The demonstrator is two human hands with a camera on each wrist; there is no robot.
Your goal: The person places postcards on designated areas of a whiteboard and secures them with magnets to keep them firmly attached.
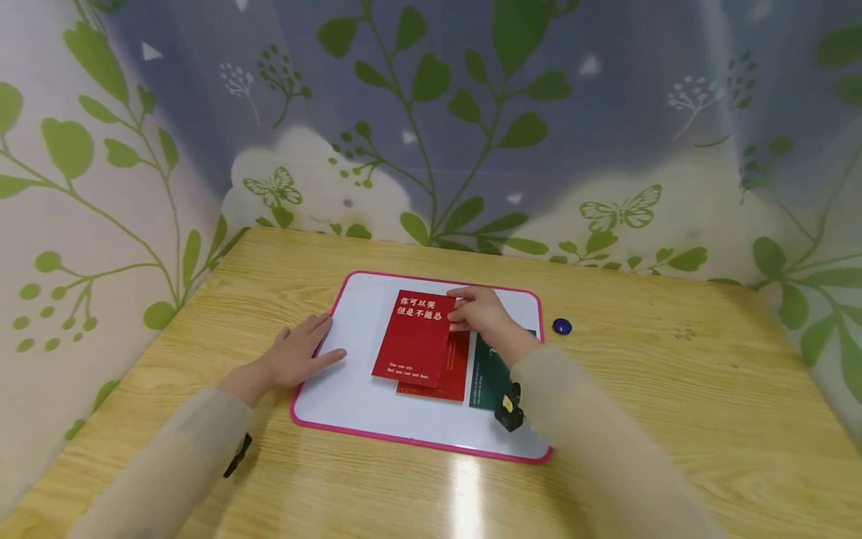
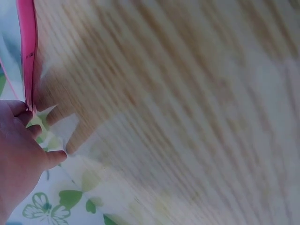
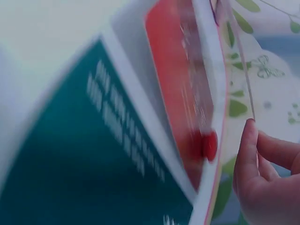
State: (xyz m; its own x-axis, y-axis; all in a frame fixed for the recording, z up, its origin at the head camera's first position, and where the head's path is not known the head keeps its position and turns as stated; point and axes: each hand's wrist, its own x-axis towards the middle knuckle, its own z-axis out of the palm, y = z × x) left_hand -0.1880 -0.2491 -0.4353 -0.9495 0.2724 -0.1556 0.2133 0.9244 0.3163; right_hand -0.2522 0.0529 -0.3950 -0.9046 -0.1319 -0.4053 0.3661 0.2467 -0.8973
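Note:
My right hand (image 1: 480,313) pinches a red card (image 1: 412,340) with white lettering by its upper right edge. The right wrist view shows this card nearly edge-on, between thumb and fingertips. Behind it, a second red card (image 1: 458,367) lies on a pink-rimmed whiteboard (image 1: 343,404), partly covered in the head view. A red round magnet (image 3: 210,146) sits on that second card. To its right lies a dark green card (image 1: 486,378), partly behind my right wrist. My left hand (image 1: 296,352) rests on the whiteboard's left edge, fingers extended and thumb over the white surface.
A dark blue round magnet (image 1: 562,326) lies on the wooden table (image 1: 646,374), just right of the board. Behind the table hangs a leaf-patterned cloth (image 1: 458,180), which also runs along both sides. A small black device (image 1: 509,410) is strapped at my right wrist.

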